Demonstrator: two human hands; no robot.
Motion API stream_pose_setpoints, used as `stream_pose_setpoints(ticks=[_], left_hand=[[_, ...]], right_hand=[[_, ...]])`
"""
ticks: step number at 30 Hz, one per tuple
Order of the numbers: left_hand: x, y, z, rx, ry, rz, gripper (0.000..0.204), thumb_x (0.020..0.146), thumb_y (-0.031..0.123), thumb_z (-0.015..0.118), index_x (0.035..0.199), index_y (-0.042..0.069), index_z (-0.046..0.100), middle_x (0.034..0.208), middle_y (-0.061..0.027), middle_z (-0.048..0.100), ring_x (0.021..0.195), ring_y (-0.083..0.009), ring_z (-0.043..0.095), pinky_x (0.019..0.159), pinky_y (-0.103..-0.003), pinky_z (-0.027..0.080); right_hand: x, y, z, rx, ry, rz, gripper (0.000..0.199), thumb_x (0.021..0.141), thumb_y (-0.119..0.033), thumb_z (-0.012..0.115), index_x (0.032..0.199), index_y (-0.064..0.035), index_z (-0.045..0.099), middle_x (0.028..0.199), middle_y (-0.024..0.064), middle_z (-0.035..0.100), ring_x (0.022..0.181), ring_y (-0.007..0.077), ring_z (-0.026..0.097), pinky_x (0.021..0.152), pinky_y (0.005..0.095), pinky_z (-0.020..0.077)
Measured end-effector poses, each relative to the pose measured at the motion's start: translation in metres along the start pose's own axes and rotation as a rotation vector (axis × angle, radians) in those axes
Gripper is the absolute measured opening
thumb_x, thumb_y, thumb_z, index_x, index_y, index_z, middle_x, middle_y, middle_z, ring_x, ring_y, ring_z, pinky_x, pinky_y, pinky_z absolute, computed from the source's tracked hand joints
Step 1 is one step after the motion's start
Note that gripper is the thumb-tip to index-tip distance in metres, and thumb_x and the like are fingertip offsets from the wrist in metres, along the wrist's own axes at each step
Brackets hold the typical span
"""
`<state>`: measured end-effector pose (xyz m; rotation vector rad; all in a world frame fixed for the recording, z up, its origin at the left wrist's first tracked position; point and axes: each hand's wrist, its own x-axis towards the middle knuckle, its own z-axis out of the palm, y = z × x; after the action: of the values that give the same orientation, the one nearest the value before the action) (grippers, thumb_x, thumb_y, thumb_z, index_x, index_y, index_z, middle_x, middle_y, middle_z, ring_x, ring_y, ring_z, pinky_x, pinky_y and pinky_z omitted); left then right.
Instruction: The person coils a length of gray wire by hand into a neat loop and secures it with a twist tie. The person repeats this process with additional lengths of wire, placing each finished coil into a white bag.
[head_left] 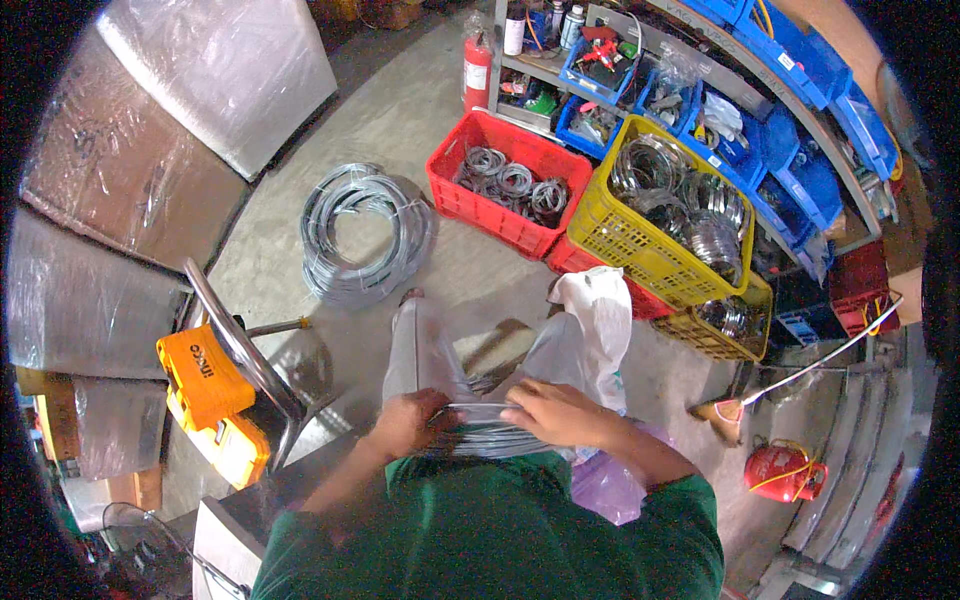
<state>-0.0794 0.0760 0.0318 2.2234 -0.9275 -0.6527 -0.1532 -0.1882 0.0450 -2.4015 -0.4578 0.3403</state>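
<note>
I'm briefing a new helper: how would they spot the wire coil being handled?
Start at the green shirt along the lower edge, then look just above it. There, the left hand and right hand grip a silvery wire coil. It alone is in hand: the other coils lie on the floor or in crates.

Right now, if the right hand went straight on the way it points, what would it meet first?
The wire coil first, which the right hand touches; then, leftward, probably the left hand, though depth is unclear.
</note>
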Motion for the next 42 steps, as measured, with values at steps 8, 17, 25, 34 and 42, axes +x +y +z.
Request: stream_pose_setpoints(ticks=[8, 17, 25, 34, 42], left_hand=[[0.005, 0.039, -0.049, -0.073, 0.172, 0.135, 0.026, 0.088, 0.028, 0.071, 0.092, 0.002, 0.067, 0.074, -0.0160, 0.064, 0.066, -0.0319, 0.065, 0.061, -0.040, 0.052], [-0.010, -0.072, -0.067, -0.620, 0.276, -0.312, 0.059, 0.103, 0.049, 0.039, 0.095, -0.002, 0.067, 0.086, -0.0056, 0.065, 0.081, -0.0155, 0.057, 0.079, -0.032, 0.046], [-0.052, -0.045, -0.142, -0.397, 1.115, -0.213, 0.046, 0.104, 0.037, 0.039, 0.102, 0.001, 0.067, 0.067, 0.0059, 0.041, 0.060, -0.0048, 0.035, 0.054, -0.022, 0.028], [-0.054, 0.044, -0.171, 0.274, 1.290, -0.030, 0.013, 0.091, 0.010, 0.065, 0.095, -0.002, 0.068, 0.079, -0.0066, 0.066, 0.070, -0.0127, 0.060, 0.060, -0.027, 0.045], [0.047, 0.090, -0.140, 0.610, 0.452, 0.470, 0.019, 0.072, 0.019, 0.071, 0.087, 0.009, 0.066, 0.082, -0.0039, 0.066, 0.076, -0.0219, 0.067, 0.073, -0.037, 0.052]], right_hand=[[0.012, -0.039, -0.065, 0.284, 0.002, 0.171, 0.020, 0.090, -0.021, 0.067, 0.099, -0.0043, 0.061, 0.087, 0.0143, 0.065, 0.075, 0.0278, 0.064, 0.069, 0.0388, 0.0499], [0.069, -0.071, -0.221, -0.028, 0.796, -0.004, 0.016, 0.074, -0.019, 0.077, 0.082, -0.0068, 0.071, 0.072, -0.0009, 0.064, 0.065, 0.0077, 0.054, 0.059, 0.0246, 0.0435], [0.158, -0.059, -0.292, 0.020, 0.773, -0.434, 0.026, 0.086, -0.030, 0.074, 0.094, -0.0050, 0.071, 0.083, 0.0010, 0.067, 0.077, 0.0070, 0.058, 0.069, 0.0233, 0.0458], [0.162, 0.113, -0.068, 0.376, -0.026, 0.240, 0.038, 0.085, -0.028, 0.076, 0.115, -0.0072, 0.065, 0.108, 0.0056, 0.068, 0.102, 0.0120, 0.060, 0.088, 0.0312, 0.0486], [0.082, 0.032, -0.047, 0.346, 0.468, -0.285, 0.083, 0.086, -0.047, 0.069, 0.149, -0.0073, 0.033, 0.150, 0.0171, 0.039, 0.141, 0.0332, 0.033, 0.116, 0.0394, 0.0264]])
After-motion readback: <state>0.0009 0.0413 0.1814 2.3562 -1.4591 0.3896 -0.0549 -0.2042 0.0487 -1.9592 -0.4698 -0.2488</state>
